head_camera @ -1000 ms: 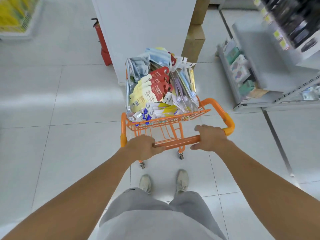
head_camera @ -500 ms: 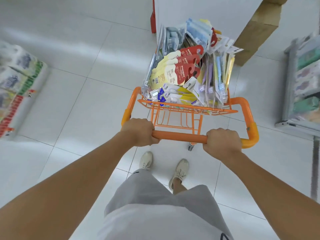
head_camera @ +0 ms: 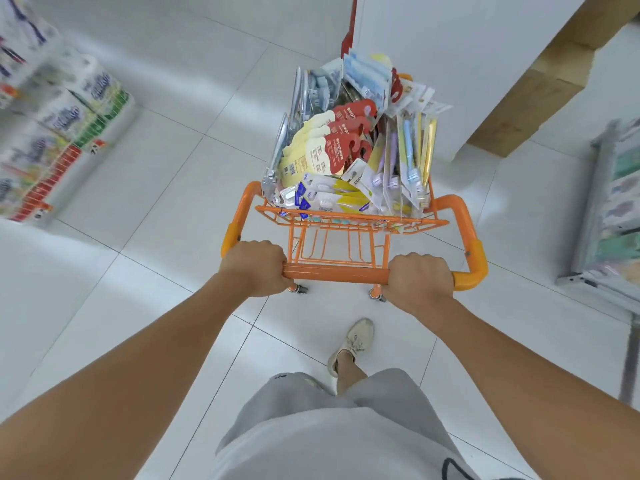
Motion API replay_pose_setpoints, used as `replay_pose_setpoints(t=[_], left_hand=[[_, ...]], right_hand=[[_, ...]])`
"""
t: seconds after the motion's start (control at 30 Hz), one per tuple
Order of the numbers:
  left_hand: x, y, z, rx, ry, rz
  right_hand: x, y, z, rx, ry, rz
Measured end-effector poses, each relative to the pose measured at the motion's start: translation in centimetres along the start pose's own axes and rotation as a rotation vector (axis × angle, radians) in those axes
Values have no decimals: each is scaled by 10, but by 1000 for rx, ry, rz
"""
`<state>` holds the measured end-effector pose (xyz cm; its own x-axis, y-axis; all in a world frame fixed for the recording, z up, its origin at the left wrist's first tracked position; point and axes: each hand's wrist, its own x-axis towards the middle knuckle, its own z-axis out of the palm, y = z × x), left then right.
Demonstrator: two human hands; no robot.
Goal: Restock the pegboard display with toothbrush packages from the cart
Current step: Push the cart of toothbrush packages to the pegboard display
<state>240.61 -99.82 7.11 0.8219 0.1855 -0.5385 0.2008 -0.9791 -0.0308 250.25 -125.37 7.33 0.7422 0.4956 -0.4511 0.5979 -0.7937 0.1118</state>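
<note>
White tiled floor (head_camera: pixel 145 188) fills most of the frame, grout lines running diagonally

White pillar (head_camera: pixel 450 64) at upper right, stacked cardboard boxes (head_camera: pixel 540 98) against its right side, a red object (head_camera: pixel 349 32) at its left edge, mostly hidden

Stacked paper-roll packs (head_camera: pixel 59 133) at left edge, blurred; grey metal shelf unit (head_camera: pixel 609 216) with packaged goods at right edge, also blurred

Person's two bare forearms reach in from the lower corners toward frame centre; grey shorts (head_camera: pixel 346 410) at bottom centre, one light sneaker (head_camera: pixel 353 344) on the floor just below the cart

Small orange cart (head_camera: pixel 349 223), centre of frame, wire basket, U-shaped handle (head_camera: pixel 336 271) with its bar running horizontally across the middle, two rear casters visible under the bar

Basket is packed full with toothbrush packages (head_camera: pixel 346 147), upper centre of frame, standing on end and leaning: yellow-and-red carded ones in the middle, clear blister packs along the left side, pastel brushes in clear packs on the right, blue-and-yellow ones lying low at the near edge. All are in the cart; pegboard not in view

Left hand (head_camera: pixel 254 266) grasping the handle bar near its left bend, fingers wrapped over the top, knuckles up

Right hand (head_camera: pixel 419 284) clenched round the bar near the right bend, same overhand grip; orange bar exposed between the two fists
</note>
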Motion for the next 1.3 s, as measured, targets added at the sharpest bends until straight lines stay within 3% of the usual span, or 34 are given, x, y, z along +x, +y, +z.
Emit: replay_pose_setpoints(t=[0.57, 0.83, 1.07, 1.3], left_hand=[[-140, -60, 104, -264, 11, -358], [-198, -66, 135, -356, 60, -647], [-226, -49, 158, -426, 236, -871], [-251, -54, 173, -508, 158, -1066]], right_hand=[[-6, -119, -16, -272, 62, -392], [14, -181, -29, -370, 144, -700], [45, -224, -44, -352, 233, -1083], [50, -290, -53, -433, 244, -1294]])
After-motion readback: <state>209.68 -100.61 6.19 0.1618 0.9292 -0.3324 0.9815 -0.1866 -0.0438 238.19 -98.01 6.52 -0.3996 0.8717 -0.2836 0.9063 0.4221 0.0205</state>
